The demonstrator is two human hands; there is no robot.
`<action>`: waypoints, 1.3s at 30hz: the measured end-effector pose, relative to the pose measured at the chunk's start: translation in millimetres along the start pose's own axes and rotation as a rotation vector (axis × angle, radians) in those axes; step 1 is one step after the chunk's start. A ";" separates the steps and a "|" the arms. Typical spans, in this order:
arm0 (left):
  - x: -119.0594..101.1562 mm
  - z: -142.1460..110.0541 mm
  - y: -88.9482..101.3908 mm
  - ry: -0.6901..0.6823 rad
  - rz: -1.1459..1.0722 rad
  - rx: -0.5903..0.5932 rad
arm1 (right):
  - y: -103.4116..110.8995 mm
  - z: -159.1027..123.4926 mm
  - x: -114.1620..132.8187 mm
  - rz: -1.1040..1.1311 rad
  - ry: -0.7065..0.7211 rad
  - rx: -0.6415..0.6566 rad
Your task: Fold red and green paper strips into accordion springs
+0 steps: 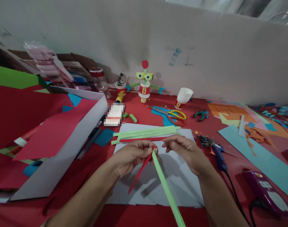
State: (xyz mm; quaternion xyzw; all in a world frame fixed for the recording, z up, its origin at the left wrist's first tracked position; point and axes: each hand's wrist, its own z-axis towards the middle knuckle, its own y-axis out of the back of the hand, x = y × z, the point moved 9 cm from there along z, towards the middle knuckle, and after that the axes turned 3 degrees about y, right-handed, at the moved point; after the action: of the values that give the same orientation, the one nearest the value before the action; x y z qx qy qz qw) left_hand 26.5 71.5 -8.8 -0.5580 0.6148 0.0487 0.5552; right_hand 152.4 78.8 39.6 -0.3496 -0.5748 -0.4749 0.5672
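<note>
My left hand [134, 156] pinches the small folded bundle [155, 149] where two paper strips cross. From it a red paper strip [140, 173] hangs down to the left, and a long light green paper strip [166, 187] runs down to the right. Just right of the bundle, my right hand [181, 151] is raised with fingers curled and apart, holding nothing. Under both hands lies a white sheet [181, 192]. Along its far edge rest several green strips [146, 132] and a red strip [144, 139].
A paper-cup figure [144, 90] stands at the back, near stacked cups [183, 96]. Scissors [172, 114], pliers [200, 115] and a corded glue gun [218, 154] lie rightward. On the left sits a box [63, 167] of coloured paper.
</note>
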 end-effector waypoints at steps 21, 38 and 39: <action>2.0 5.4 16.3 -0.173 -0.069 -0.266 | -34.0 -2.0 -43.5 0.576 -0.104 -0.375; 2.0 4.9 15.9 -0.116 -0.118 -0.226 | -30.7 -7.9 -36.9 0.538 -0.089 -0.422; 1.5 4.8 15.4 -0.117 -0.109 -0.217 | -30.9 -7.9 -35.6 0.516 -0.085 -0.415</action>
State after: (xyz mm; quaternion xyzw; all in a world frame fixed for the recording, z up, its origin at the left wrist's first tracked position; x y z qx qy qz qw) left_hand 18.5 79.6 -20.3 -0.6437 0.5413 0.1172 0.5281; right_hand 129.9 66.8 -0.9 -0.6114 -0.3815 -0.4073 0.5610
